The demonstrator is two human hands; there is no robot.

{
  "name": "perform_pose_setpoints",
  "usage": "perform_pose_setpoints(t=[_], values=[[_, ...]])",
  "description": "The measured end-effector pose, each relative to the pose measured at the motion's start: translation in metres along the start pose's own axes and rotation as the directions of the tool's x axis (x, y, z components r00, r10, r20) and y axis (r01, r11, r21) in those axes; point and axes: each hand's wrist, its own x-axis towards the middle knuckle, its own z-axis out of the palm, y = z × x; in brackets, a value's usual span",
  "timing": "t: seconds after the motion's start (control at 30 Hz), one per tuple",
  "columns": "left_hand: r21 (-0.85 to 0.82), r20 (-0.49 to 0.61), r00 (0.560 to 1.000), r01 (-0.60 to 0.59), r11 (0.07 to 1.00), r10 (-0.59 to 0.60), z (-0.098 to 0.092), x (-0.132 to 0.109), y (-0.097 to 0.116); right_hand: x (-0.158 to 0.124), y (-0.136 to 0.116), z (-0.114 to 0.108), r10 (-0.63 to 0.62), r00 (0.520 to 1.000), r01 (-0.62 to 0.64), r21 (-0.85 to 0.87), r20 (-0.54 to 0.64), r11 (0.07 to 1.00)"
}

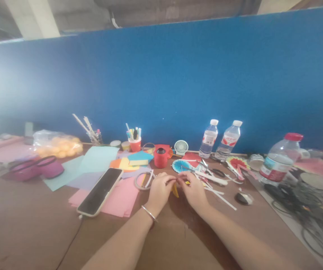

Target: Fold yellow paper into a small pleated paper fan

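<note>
Near the middle of the brown table, my left hand [161, 189] and my right hand [192, 188] meet at the fingertips. Both hands are closed in a pinch around a small yellow piece [175, 190], which hangs below the fingers; its upper part is hidden by them. A silver bangle circles my left wrist. Just beyond the hands are a red cup-like item [160, 158] with a dark top and a blue pleated paper disc [180, 165]. White paper strips [222, 198] lie to the right of my right hand.
A phone [100, 192] lies on pink paper [122, 198] at the left, with pale green sheets [98, 159] behind. A cup of pens [135, 144], a small fan [181, 147] and two water bottles [209, 138] stand along the blue partition [161, 82]. A larger bottle [280, 159] and cables [299, 210] are right.
</note>
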Motion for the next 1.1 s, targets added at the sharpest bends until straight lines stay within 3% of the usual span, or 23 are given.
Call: perform_pose_setpoints(t=[0.2,0.47,0.57,0.63,0.77,0.93,1.1], values=[[-0.006,-0.008,1.000,-0.020,1.000,0.020,-0.002,0.001,0.000,0.001,0.004,-0.001,0.004,1.000,-0.004,-0.022,0.030,1.000],[0.111,0.067,0.992,-0.117,0.987,0.110,-0.002,0.000,0.002,0.001,0.004,-0.001,-0.015,1.000,0.016,-0.046,0.018,0.999],[0.026,0.062,0.995,-0.074,0.997,0.073,-0.002,0.001,0.001,0.001,0.004,-0.001,-0.046,0.999,0.048,-0.096,0.016,0.994],[-0.122,0.061,0.998,0.003,0.993,0.004,-0.001,0.001,0.000,0.001,0.005,-0.001,-0.074,0.997,0.075,-0.125,0.019,0.989],[-0.362,0.125,0.987,0.144,0.921,-0.106,0.004,0.004,-0.004,0.000,0.006,-0.001,-0.142,0.990,0.143,-0.192,0.018,0.971],[-0.453,0.208,0.970,0.210,0.867,-0.126,0.009,0.006,-0.011,0.000,0.007,0.000,-0.250,0.968,0.249,-0.279,0.031,0.928],[-0.502,0.193,0.965,0.255,0.827,-0.180,0.011,0.006,-0.015,-0.003,-0.001,-0.002,-0.308,0.951,0.305,-0.314,0.040,0.899]])
